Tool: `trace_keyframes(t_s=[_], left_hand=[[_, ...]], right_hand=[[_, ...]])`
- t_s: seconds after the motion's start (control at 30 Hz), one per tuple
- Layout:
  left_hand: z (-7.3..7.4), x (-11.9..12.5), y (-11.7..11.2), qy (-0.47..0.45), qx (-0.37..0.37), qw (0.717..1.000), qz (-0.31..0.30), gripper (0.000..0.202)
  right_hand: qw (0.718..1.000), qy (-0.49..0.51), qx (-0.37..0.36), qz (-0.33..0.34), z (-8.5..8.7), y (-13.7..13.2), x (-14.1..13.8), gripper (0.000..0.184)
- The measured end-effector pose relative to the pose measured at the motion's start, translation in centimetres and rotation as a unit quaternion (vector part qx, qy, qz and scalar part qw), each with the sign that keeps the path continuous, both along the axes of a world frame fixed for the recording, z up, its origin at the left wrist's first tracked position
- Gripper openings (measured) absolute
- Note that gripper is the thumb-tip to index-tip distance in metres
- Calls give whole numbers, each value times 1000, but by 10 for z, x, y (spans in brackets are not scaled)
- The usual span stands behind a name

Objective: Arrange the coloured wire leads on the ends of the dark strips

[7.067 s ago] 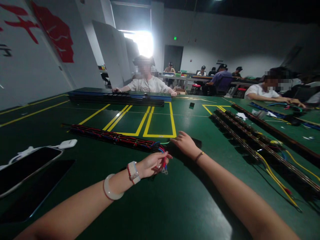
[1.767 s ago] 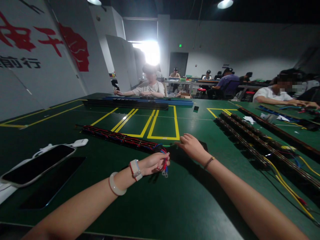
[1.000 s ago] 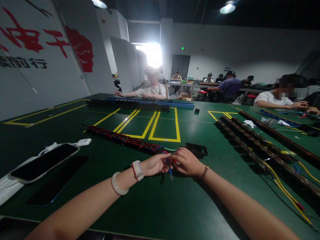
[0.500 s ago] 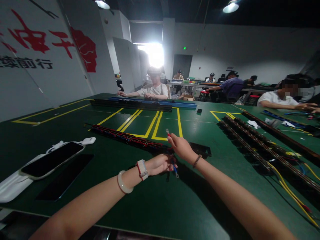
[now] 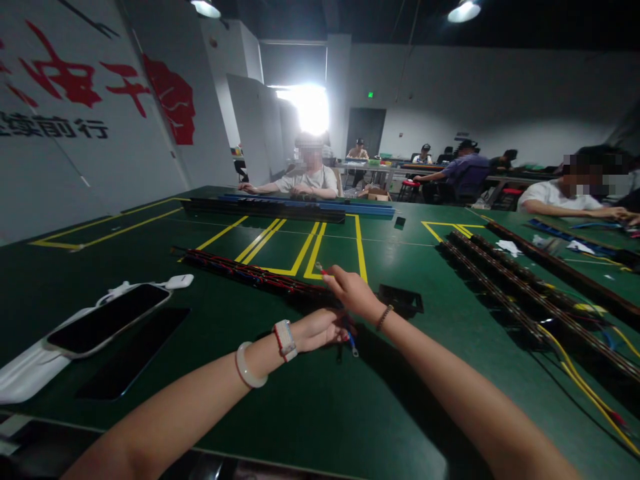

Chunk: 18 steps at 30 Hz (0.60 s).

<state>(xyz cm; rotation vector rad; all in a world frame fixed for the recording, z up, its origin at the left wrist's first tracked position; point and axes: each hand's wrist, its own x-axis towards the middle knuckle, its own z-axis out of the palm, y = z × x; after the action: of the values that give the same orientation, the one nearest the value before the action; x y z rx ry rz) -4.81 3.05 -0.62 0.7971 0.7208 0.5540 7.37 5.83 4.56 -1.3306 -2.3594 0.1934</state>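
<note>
My right hand pinches a red wire whose metal ring terminal sticks out beyond the fingertips. Below and slightly to the left, my left hand is closed, palm turned up, around a blue wire. The blue wire's ring terminal points down toward the table. Behind both hands, a long dark strip with red and blue wires along it runs off to the far left. Its near end is hidden by my hands. Just right of my right hand lies a black rectangular frame.
On the left are a phone, a dark flat panel and a white earbud case. Wired strips with yellow cables line the right. Dark rails lie across the back, before a seated person. Another person sits at right.
My right hand has shifted a little left, and the red wire's terminal now tilts leftward. My left hand keeps its place with the blue wire.
</note>
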Motion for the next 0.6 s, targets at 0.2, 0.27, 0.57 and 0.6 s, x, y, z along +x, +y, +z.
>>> trace_keyframes(t_s=[0.2, 0.27, 0.57, 0.6], left_hand=[[4, -6, 1, 54, 29, 998, -10, 21], [8, -9, 1, 97, 56, 994, -20, 25], [19, -17, 8, 279, 208, 934, -81, 45], [20, -19, 9, 294, 224, 925, -90, 45]], right_hand=[[991, 54, 116, 33, -34, -18, 71, 27], [987, -12, 150, 56, -45, -20, 83, 30], [980, -108, 153, 71, -54, -21, 82, 37], [980, -109, 153, 71, -53, -21, 82, 36]])
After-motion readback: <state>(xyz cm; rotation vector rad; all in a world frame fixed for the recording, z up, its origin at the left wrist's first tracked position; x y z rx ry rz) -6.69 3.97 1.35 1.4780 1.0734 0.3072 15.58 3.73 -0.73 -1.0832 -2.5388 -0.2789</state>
